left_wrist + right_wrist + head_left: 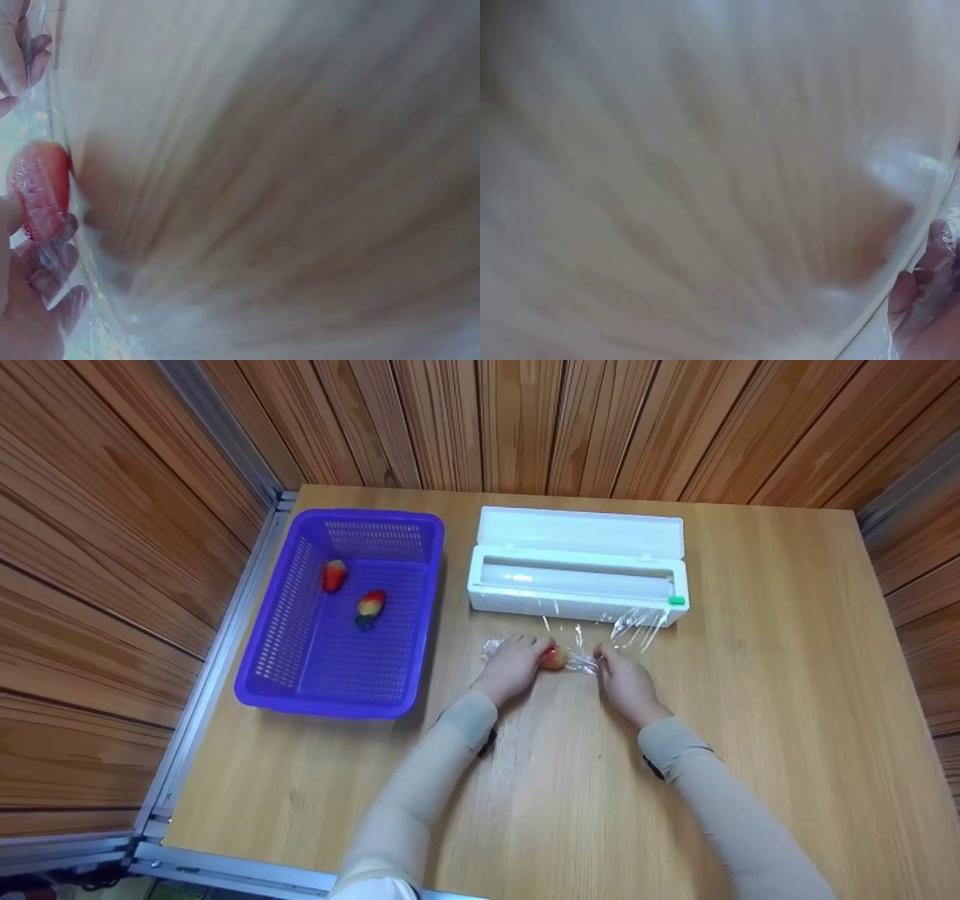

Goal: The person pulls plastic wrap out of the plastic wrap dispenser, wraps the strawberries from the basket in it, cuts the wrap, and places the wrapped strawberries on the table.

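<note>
Red berry (553, 658), in clear film (581, 661), is between the hands, on or just over the counter (787, 697); taken as clock centre. Left grip (514, 664): thumb and fingers pinching the berry through the film. Right grip (626, 681): pinching gathered film at three o'clock. Step in hand, my judgement: wrapping the berry, ends bunched.

White box (510, 601) at twelve o'clock, lid open, roll (570, 577) showing. Creased film lies from its front edge toward the hands; whether cut free, cannot tell. Next move probably calls for a steady left hold while the right closes its end without tearing; the loose end at nine o'clock would need the same.

Purple basket (330, 709) at ten o'clock, two more berries (370, 604) inside, apart, no film seen on them.

Surface: pale wood, grain visible, light sheen. Room: brown plank walls (600, 427) at ten, twelve and two; metal rail (208, 690) along the counter's nine o'clock edge.
</note>
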Available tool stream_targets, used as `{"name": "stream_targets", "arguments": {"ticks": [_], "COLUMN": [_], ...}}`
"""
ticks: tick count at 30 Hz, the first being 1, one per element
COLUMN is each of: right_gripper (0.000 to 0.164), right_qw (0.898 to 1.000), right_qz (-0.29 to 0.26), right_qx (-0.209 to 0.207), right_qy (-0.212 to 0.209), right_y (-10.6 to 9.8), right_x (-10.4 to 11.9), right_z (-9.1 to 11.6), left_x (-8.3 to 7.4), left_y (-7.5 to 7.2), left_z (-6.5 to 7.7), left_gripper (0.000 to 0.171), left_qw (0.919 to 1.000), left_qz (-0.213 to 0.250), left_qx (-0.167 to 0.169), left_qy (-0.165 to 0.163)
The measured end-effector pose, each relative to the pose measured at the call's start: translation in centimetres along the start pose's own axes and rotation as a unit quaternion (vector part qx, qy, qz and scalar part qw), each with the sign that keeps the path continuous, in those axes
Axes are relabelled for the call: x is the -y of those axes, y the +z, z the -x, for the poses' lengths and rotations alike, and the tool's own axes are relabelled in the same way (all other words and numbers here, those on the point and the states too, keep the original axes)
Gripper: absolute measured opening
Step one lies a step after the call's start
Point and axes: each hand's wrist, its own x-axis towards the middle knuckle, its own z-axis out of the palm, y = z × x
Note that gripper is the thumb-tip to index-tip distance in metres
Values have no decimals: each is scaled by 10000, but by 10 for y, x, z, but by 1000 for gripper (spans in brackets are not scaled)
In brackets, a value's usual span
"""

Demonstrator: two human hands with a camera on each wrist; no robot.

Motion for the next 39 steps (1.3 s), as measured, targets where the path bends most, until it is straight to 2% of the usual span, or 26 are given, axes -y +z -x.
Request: {"name": "stream_targets", "arguments": {"ticks": [3,6,10,13,16,20,25,28,31,34,39], "right_gripper": [13,16,24,29,28,23,14,14,16,17,18], "right_qw": [10000,9997,9970,9928,9897,9909,9932,9916,9902,9918,9945], "right_qz": [8,112,550,922,1136,1088,1038,1167,1272,1185,540], "right_qx": [53,194,510,638,591,454,233,93,115,334,753], "right_qy": [2,5,-195,-431,-644,-654,-471,-543,-570,-342,497], "right_y": [-1,-4,-8,-11,-14,-21,-29,-33,-35,-38,-44], "right_x": [-3,-4,-5,-8,-12,-20,-32,-38,-43,-46,-53], "right_z": [-3,-4,-3,-1,1,4,10,15,18,20,16], "left_x": [-2,-6,-10,-13,-15,-15,-16,-16,-18,-19,-23], "left_y": [-1,-3,-5,-5,-5,-5,-6,-6,-4,-2,-2], "left_z": [-1,-3,-7,-9,-11,-14,-17,-18,-19,-20,-21], "left_gripper": [30,30,42,45,40,30,30,26,19,16,14], "left_qw": [9999,9987,9943,9915,9896,9860,9898,9921,9911,9905,9916], "left_qz": [-72,-425,-1008,-1265,-1390,-1582,-1348,-1215,-1291,-1340,-1284], "left_qx": [-81,-256,-313,-282,-351,-473,-333,-197,-217,-269,-133], "left_qy": [-31,63,135,111,133,230,303,259,219,184,96]}}
